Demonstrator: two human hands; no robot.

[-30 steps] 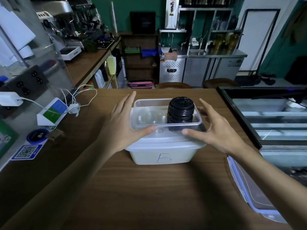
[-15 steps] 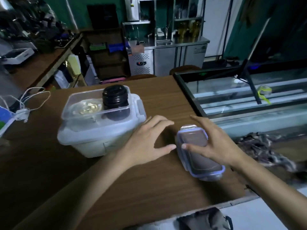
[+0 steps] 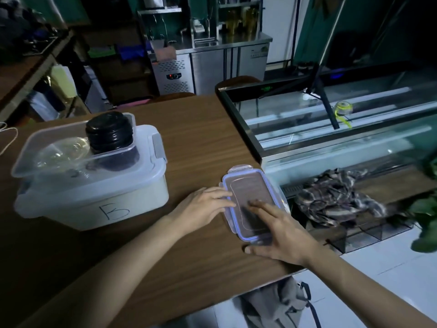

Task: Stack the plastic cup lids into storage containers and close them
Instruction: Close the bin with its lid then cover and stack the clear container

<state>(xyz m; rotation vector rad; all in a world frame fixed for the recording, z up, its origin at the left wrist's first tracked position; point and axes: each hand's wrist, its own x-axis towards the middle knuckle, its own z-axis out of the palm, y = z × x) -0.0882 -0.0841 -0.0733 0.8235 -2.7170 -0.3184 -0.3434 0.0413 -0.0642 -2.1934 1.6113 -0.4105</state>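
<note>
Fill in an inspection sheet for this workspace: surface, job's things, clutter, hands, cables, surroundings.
Surface: brown wooden table.
Job's things: black plastic cup lid stack and clear lids in open clear tub atop white box marked B; blue-rimmed clear container lid flat on table.
Clutter: patterned cloth right of table.
Hands: left hand touches that lid's edge; right hand flat on it.
Cables: white cable, far left.
Surroundings: glass display case, steel counter.

Dim room, little light. Wooden table (image 3: 194, 129) fills near ground. Glass display case (image 3: 331, 129) with black frame at right. Green wall (image 3: 309, 31) far; steel under-counter fridge (image 3: 212, 65) against it, shelves (image 3: 160, 11) above. Cluttered wooden counter (image 3: 21, 67) far left. White tile floor (image 3: 390, 268) near right. Grey bag (image 3: 276, 301) below table's near edge. Patterned cloth (image 3: 335, 197) just near of case.
</note>
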